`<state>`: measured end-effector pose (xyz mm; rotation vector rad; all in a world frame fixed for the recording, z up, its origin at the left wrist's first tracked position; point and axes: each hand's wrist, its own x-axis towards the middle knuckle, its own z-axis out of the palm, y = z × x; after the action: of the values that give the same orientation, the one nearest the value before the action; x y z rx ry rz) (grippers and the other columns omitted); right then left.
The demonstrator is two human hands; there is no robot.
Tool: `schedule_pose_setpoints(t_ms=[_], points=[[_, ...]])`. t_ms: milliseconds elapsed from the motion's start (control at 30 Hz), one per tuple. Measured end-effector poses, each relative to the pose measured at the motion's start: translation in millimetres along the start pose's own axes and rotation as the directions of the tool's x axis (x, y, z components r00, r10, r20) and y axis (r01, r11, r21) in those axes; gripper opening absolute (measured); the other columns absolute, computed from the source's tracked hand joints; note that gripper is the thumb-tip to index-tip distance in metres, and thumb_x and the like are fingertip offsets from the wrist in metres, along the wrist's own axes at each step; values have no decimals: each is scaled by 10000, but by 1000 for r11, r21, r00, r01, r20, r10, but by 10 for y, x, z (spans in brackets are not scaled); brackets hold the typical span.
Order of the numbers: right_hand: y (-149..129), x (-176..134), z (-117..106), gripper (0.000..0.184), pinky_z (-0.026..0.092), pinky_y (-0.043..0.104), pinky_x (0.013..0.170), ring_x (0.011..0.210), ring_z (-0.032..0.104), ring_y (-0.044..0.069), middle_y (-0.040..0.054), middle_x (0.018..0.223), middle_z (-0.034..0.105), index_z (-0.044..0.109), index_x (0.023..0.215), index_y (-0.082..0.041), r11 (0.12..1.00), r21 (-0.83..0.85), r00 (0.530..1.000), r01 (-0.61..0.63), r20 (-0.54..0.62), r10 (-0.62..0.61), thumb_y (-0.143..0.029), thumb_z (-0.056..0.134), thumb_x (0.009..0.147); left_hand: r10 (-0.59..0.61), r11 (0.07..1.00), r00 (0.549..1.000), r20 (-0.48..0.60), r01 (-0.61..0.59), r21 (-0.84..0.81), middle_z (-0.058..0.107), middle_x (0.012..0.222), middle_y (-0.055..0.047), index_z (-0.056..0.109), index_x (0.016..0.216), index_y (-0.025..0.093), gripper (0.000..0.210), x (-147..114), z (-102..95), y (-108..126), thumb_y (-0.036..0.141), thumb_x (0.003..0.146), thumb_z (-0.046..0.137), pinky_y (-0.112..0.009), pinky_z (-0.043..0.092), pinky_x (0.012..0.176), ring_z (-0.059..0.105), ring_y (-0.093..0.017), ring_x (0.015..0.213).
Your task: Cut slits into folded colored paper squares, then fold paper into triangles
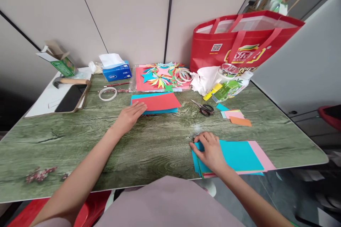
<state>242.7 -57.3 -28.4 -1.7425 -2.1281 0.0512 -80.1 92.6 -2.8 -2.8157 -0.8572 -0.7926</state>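
Observation:
My left hand (131, 115) lies with extended fingers on the left end of a red paper sheet (161, 101). Under that sheet, blue paper (170, 110) sticks out at the front and back. My right hand (209, 149) rests on the left part of a stack topped by a blue paper sheet (242, 156). Its fingers are bent, with the thumb apart from them at the stack's corner; no sheet is lifted. A pink sheet (262, 154) shows from beneath on the right, with green and red edges along the left and front.
Black scissors (205, 109) and small paper pieces (239, 120) lie right of centre. Behind are paper stars and flowers (162, 74), a tissue box (117, 71), a glue stick (212, 91) and a red bag (207, 49). A tape roll (108, 98) and hammer (71, 81) are left.

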Motion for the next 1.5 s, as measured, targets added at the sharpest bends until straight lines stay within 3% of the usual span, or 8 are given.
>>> schedule_pose_setpoints(t_ms=[267, 400, 567, 733, 1033, 1267, 1333, 1500], points=[[-34, 108, -42, 226, 398, 376, 727, 875, 527, 247, 61, 866, 589, 588, 854, -214, 995, 55, 996, 83, -27, -82, -429, 526, 819, 61, 998, 993, 102, -63, 22, 594, 1195, -144, 499, 1190, 122, 386, -102, 11, 79, 18, 850, 348, -487, 351, 1015, 444, -225, 1202], [-199, 502, -6, 305, 393, 458, 876, 1091, 468, 284, 133, 1146, 529, 519, 1120, -189, 978, 57, 975, 202, -109, -195, -315, 501, 843, 64, 998, 987, 145, -66, 10, 554, 1243, -148, 474, 1216, 124, 397, -128, 81, 109, 25, 852, 348, -489, 324, 1030, 381, -226, 1245], [-335, 1183, 230, 498, 226, 609, 976, 1327, 140, 342, 128, 1415, 298, 391, 1296, -233, 945, -74, 943, 318, -75, -323, -285, 532, 822, 23, 1000, 982, 190, -26, 13, 500, 1295, -168, 443, 1247, 136, 422, -118, 174, 24, 35, 844, 371, -504, 319, 1019, 334, -237, 1274], [-295, 1505, 477, 432, 304, 589, 954, 1307, 221, 326, 142, 1351, 401, 444, 1267, -219, 939, -63, 941, 337, -10, -339, -242, 507, 840, -13, 1000, 976, 219, 10, 14, 489, 1308, -160, 460, 1240, 146, 440, -64, 162, -88, 26, 821, 405, -497, 337, 1003, 315, -257, 1283], [-213, 1552, 579, 346, 413, 514, 933, 1236, 361, 296, 157, 1231, 496, 529, 1170, -174, 933, 77, 935, 351, -91, -344, -263, 531, 837, -2, 999, 978, 207, 11, -43, 441, 1351, -135, 380, 1305, 165, 520, -58, 194, -210, -12, 818, 328, -481, 318, 1028, 270, -212, 1304], [-356, 1467, 229, 241, 375, 551, 945, 1194, 428, 294, 122, 1116, 602, 609, 1068, -198, 925, 49, 916, 376, -168, -363, -261, 503, 861, 63, 996, 993, 103, -56, -64, 502, 1294, -161, 268, 1357, 149, 519, -32, -135, -31, 11, 860, 320, -558, 262, 1037, 287, -234, 1293], [-478, 1331, 122, 245, 342, 548, 978, 1174, 451, 284, 106, 1096, 625, 610, 1074, -201, 894, 56, 891, 445, -126, -435, -251, 515, 854, 127, 986, 989, 70, -118, -116, 532, 1266, -157, 261, 1360, 146, 500, -81, -228, 116, 41, 877, 332, -542, 302, 1026, 325, -233, 1276], [-683, 911, 122, 231, 480, 416, 876, 1037, 552, 243, 77, 1030, 665, 630, 1042, -204, 833, 161, 838, 529, 58, -543, -179, 486, 864, 161, 947, 984, 75, -133, -294, 617, 1169, -125, 294, 1344, 157, 472, -344, -211, 468, 84, 885, 374, -434, 405, 994, 411, -195, 1226]])
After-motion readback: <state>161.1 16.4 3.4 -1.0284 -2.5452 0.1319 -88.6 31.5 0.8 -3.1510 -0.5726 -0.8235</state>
